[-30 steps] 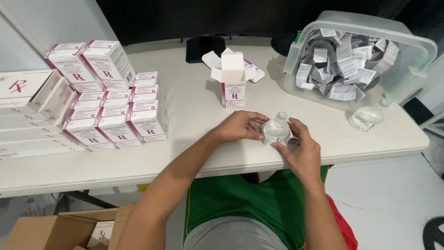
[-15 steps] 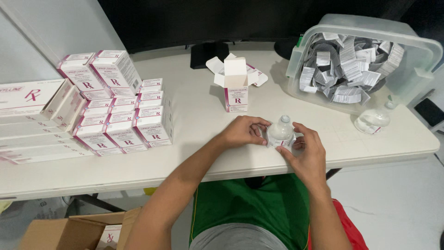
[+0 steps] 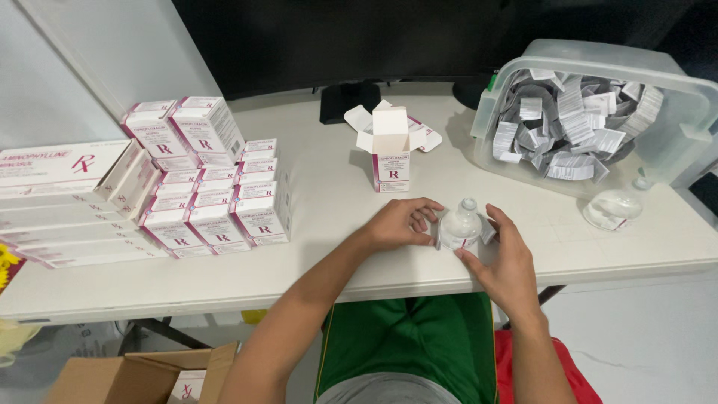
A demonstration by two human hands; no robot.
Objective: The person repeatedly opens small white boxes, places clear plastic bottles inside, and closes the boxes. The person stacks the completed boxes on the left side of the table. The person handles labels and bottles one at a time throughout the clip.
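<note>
— While both hands close round it, where does the small bottle (image 3: 459,227) sit?

— Near the front edge of the white table (image 3: 329,254), upright, cap up. The left hand (image 3: 400,223) curls its fingers against the bottle's left side; the right hand (image 3: 508,258) cups it from the right and from below, thumb near the base. A folded white paper slip (image 3: 488,230) lies against the glass between them.

— How should the wrapping be done well?

— My judgement: keep the bottle standing on the table, press the slip flat with one thumb, and draw it snug with the other hand so that it does not spring open. Light pressure should do; the bottle looks smooth and could tip.

— And beyond the hands?

— An open carton (image 3: 391,153) stands just behind, flaps up. To the left are stacked white-and-pink cartons (image 3: 213,202); to the right a clear tub (image 3: 666,142) holds folded slips, with a second bottle (image 3: 613,206) lying before it.

— What cannot be made out?

— Whether the slip goes fully round the bottle: the fingers hide its far side. The open carton's inside is unseen. A cardboard box (image 3: 142,374) below the table is cut off by the frame.
</note>
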